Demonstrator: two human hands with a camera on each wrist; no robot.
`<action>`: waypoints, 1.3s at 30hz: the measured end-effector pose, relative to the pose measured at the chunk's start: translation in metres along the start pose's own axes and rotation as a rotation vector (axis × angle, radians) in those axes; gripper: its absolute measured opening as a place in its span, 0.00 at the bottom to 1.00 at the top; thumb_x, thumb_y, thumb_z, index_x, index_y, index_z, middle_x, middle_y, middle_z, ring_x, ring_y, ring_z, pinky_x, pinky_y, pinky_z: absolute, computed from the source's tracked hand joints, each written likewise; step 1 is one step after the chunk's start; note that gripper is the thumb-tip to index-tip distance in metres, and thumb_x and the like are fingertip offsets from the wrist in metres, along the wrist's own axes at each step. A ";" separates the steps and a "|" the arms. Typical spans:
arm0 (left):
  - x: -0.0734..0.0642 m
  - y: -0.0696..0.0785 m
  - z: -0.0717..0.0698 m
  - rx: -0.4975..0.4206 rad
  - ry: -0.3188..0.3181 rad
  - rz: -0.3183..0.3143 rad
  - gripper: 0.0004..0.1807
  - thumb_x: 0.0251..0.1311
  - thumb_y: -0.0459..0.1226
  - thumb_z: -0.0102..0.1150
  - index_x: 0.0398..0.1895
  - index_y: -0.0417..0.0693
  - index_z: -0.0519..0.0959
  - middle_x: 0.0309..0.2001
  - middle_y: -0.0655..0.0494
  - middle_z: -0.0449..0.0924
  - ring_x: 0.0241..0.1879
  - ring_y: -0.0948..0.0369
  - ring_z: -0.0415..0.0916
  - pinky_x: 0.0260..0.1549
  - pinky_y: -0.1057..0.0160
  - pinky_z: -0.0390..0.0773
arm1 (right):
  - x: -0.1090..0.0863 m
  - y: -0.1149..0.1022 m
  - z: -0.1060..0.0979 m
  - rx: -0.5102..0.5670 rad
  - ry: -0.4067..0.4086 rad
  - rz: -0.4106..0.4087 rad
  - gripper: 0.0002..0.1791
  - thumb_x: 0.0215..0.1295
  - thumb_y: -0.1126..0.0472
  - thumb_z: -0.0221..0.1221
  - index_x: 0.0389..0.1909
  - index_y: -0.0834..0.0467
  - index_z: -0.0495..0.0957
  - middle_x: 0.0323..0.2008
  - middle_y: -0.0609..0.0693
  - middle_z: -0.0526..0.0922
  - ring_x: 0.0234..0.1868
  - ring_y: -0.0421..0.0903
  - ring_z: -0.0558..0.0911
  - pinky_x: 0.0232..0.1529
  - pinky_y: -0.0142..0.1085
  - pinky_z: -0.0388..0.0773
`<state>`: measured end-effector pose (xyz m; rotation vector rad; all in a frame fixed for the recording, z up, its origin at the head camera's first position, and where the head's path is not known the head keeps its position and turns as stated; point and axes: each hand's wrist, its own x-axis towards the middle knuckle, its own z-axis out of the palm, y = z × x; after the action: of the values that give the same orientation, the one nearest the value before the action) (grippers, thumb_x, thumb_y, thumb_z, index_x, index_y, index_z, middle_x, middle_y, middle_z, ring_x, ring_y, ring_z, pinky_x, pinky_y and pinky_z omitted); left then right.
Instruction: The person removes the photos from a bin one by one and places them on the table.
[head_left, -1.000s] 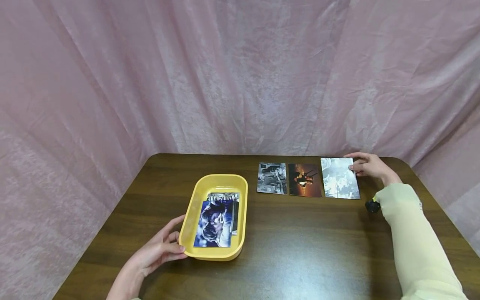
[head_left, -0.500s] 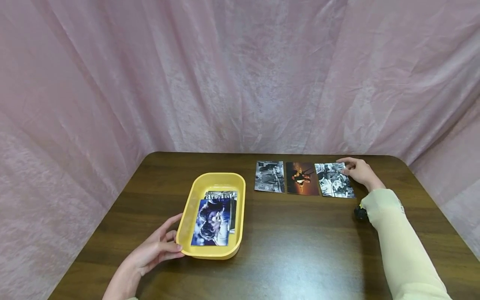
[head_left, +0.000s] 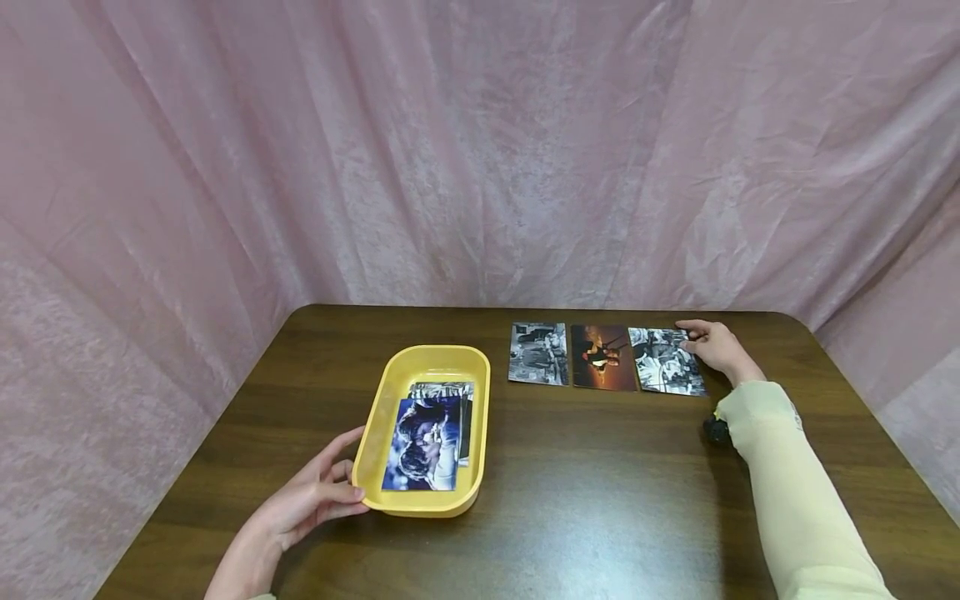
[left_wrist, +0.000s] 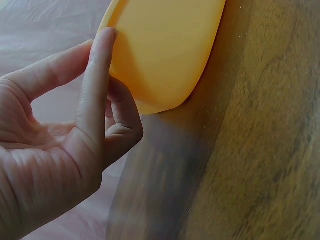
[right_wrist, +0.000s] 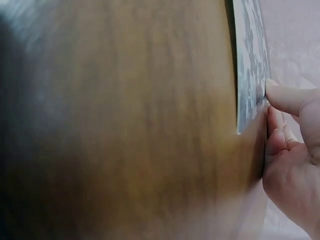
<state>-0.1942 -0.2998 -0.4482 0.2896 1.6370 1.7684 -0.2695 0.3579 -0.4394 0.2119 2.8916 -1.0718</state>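
Note:
At the near left corner of a yellow plastic tray [head_left: 438,360], my left hand [head_left: 311,500] grips the rim between thumb and fingers; the left wrist view shows the thumb lying along the tray's wall [left_wrist: 165,60]. A bluish photo [head_left: 423,442] lies in it, partly covering black-and-white photos [head_left: 446,389]. Far to the right, my right hand [head_left: 716,346] pinches the right edge of a black-and-white photo [head_left: 667,362]. In the right wrist view the thumb overlaps that photo's edge [right_wrist: 250,60], with the other fingers partly hidden behind.
Left of the held photo, an orange-brown photo [head_left: 604,358] and a grey photo [head_left: 538,354] lie in a row near the far edge of the dark wooden table [head_left: 585,483]. A pink curtain [head_left: 480,167] hangs behind the table.
My right hand has moved left and lowered the black-and-white photo down beside the orange-brown one. The left hand keeps its grip on the tray. The whole view has shifted slightly.

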 end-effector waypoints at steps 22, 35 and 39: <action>-0.002 0.003 0.003 0.017 0.010 0.006 0.52 0.59 0.27 0.58 0.79 0.47 0.36 0.43 0.52 0.75 0.42 0.58 0.84 0.46 0.61 0.86 | 0.016 -0.048 0.017 0.152 0.200 -0.079 0.26 0.74 0.54 0.53 0.67 0.64 0.69 0.44 0.56 0.76 0.37 0.36 0.72 0.34 0.27 0.71; 0.001 0.005 0.001 0.028 0.018 0.001 0.52 0.58 0.27 0.59 0.79 0.47 0.36 0.42 0.52 0.75 0.42 0.57 0.85 0.46 0.61 0.87 | 0.058 -0.190 0.094 0.328 0.082 -0.279 0.22 0.73 0.58 0.54 0.65 0.60 0.72 0.51 0.62 0.78 0.51 0.58 0.77 0.50 0.41 0.74; 0.004 0.005 0.001 0.036 0.021 -0.004 0.52 0.58 0.27 0.59 0.79 0.47 0.36 0.41 0.52 0.74 0.42 0.57 0.84 0.46 0.60 0.87 | 0.059 -0.224 0.117 0.380 0.064 -0.329 0.22 0.73 0.58 0.55 0.64 0.60 0.73 0.49 0.61 0.79 0.51 0.57 0.77 0.50 0.42 0.75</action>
<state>-0.1981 -0.2964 -0.4440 0.2846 1.6846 1.7456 -0.3601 0.1201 -0.3895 -0.2324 2.8113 -1.6941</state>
